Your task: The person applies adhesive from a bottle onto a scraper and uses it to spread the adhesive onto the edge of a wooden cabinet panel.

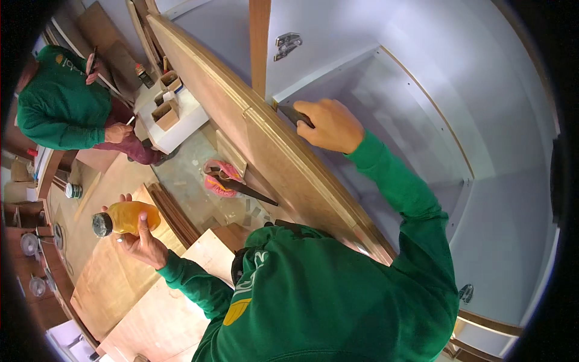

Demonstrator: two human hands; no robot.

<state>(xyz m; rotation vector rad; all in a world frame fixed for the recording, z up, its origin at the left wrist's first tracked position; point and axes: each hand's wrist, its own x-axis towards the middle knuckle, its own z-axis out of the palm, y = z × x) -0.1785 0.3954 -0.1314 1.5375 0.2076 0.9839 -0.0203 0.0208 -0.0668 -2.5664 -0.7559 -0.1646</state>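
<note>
Co-worker (pixel 69 108): a person in green stands well apart from you, with a phone (pixel 92 60) and a thin white stick (pixel 130 120).
Bottle (pixel 128 217): amber, dark-capped, tipped on its side out over the workshop floor, well apart from the cabinet (pixel 410 127); the cap looks to be on.
Left hand (pixel 146 241): your fingers and thumb are clamped around the bottle.
Table (pixel 190 111): white, with small open boxes (pixel 166 114) on it.
Saw (pixel 253 192): lies beside a pink bag (pixel 218 190), below the board, out of use.
Board (pixel 265 151): curved, its layered edge bare, running between your two arms.
Post (pixel 260 48): brown wood, beside the cabinet's near corner.
Tool (pixel 297 116): dark and flat, its tip at that corner; you cannot tell here whether it touches.
Right hand (pixel 333 127): your fingers are closed together on the tool.
Done: the cabinet's white inside looks finished, and an upper hinge (pixel 288 45) and a lower hinge (pixel 466 294) are fitted.
Left: no door shows on those hinges; the corner work seems under way, but how much of the edge is treated, or whether the bottle's contents are on it, cannot be told.
</note>
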